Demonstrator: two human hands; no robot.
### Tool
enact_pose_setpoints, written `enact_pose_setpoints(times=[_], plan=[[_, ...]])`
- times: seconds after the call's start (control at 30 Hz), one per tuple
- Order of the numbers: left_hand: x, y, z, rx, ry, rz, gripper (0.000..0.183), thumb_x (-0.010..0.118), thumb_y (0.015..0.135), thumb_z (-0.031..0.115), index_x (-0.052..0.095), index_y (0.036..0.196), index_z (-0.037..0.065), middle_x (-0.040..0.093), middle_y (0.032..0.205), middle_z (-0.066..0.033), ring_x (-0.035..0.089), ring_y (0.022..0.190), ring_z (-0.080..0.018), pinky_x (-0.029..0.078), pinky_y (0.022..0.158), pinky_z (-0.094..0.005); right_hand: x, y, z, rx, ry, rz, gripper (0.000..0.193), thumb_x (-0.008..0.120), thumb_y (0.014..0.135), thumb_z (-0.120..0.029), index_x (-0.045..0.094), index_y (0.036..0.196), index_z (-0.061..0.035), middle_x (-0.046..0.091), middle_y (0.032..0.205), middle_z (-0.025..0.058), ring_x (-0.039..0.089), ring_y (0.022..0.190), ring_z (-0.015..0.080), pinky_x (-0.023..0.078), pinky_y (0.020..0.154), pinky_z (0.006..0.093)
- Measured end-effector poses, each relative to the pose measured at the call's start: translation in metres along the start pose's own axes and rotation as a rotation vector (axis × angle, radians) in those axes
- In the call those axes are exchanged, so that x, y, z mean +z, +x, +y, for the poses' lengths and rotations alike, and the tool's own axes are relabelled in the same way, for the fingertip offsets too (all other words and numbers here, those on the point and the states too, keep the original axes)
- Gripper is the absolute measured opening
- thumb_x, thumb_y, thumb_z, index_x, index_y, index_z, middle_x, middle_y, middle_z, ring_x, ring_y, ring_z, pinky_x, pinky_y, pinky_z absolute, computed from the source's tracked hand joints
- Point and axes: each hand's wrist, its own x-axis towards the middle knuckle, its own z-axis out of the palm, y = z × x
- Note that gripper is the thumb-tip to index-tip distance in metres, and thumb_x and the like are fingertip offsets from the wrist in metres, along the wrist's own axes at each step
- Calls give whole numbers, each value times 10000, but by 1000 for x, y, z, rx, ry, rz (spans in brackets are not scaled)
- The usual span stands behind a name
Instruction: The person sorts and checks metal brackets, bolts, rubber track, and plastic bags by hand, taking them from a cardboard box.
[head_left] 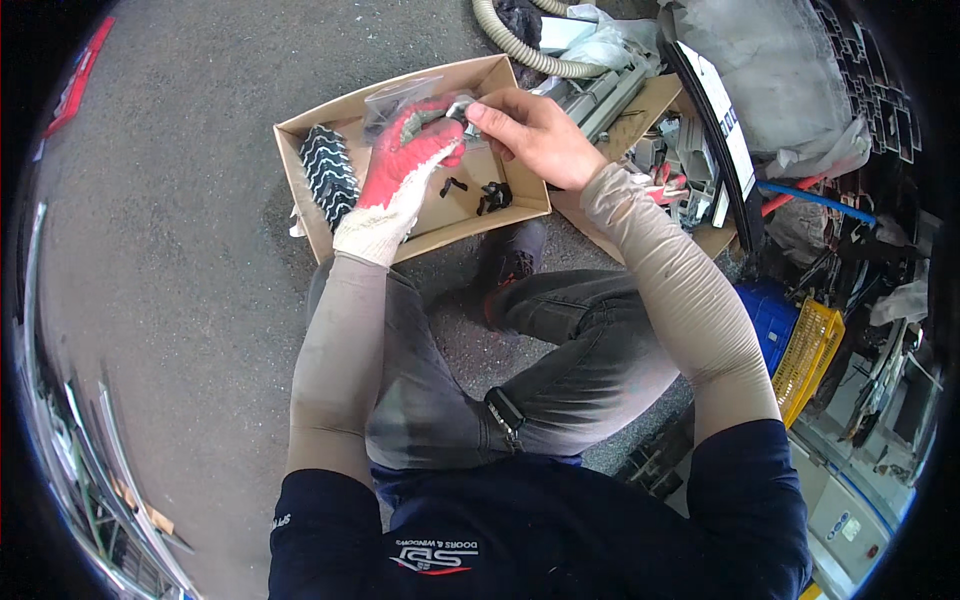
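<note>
Left hand (408,165): in a red-and-white work glove, fingers curled nearly closed, with the small metal part (459,107) at the thumb and fingertips.
Right hand (530,135): bare, thumb and fingers pinched together on that same part from the right; the tips meet the glove's side closely.
Small metal part: silvery, between the two hands, above the cardboard box; its full shape is hidden by the fingers.
Plastic bag (395,97): clear, just behind the gloved fingers; cannot tell whether the left hand grips it.
Cardboard box (480,229): open-topped, slightly askew, in front of the person's legs, under both hands.
Left end of box: a dark bundle (328,172) with pale wavy lines, leaning along the wall.
Right half of box: a clump of black pieces (494,197) near the corner, with a smaller black piece (453,187) just to its left.
Beyond the right hand: a ribbed beige hose (520,48) and long grey metal bars (612,105).
Right side: a blue crate (764,318) beside a yellow basket (808,362).
Lower left: long thin metal strips (130,490) on the grey floor (200,250).
</note>
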Motion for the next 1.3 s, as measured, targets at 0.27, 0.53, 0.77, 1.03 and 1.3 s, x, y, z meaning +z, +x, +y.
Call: enact_pose_setpoints(times=[0.27,0.53,0.77,1.03,1.3], plan=[[4,-4,2,53,-9,1,385,679,936,172,600,1271,-1,658,1052,-61,605,884,-128,505,824,-278,4,-5,-32,8,-277,30,623,581,942,-583,696,989,27,652,797,162,631,801,264,500,770,373],[2,0,-2,-74,-187,39,354,604,989,228,609,1262,3,667,1014,-66,595,821,-135,507,791,-283,-4,-4,-25,14,-114,-142,438,637,972,-403,687,1050,25,638,839,23,570,764,109,477,723,278],[3,-1,-2,-69,-163,94,326,598,1009,245,625,1246,22,668,993,-46,583,798,-104,504,759,-258,-5,-3,-14,47,-26,-166,418,671,958,-374,678,1029,37,638,772,23,597,699,118,500,663,285],[-3,-1,-1,-71,-185,-14,441,622,998,227,512,1361,2,677,1068,-75,652,887,-146,542,833,-304,-8,1,-20,210,215,-173,323,690,927,-327,661,920,-5,610,732,24,598,688,103,503,644,264],[-14,11,-11,-88,193,302,482,620,979,401,579,1326,69,629,1224,-81,632,1000,-215,500,864,-363,5,-2,-2,26,-267,265,546,786,766,-457,655,963,36,691,805,157,693,752,288,554,735,379]])
